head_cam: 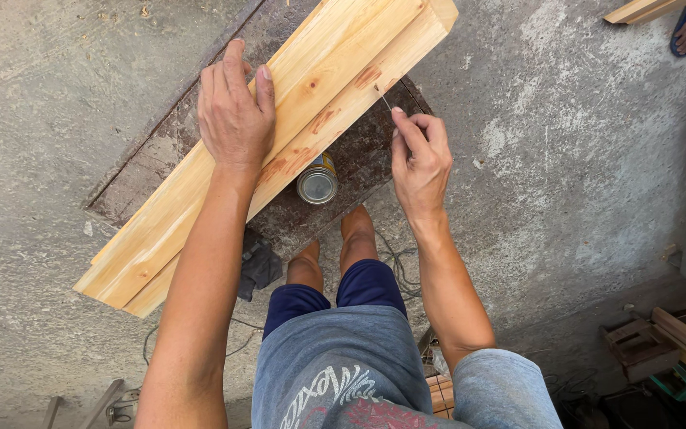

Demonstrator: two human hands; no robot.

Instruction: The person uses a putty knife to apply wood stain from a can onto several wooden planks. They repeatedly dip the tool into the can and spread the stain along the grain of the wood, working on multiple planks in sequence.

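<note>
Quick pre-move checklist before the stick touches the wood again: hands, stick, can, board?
1. Left hand flat on the wooden piece, steadying it: ok.
2. Right hand pinching the thin stick, grip closed: ok.
3. Stick tip at the wooden piece's side face, beside the reddish patches: ok.
4. Open can upright on the dark board, partly tucked under the wood: ok.
5. Wooden piece fully supported: not ok, its near end overhangs the board.
6. Amount of coating on the stick tip: cannot tell.
</note>
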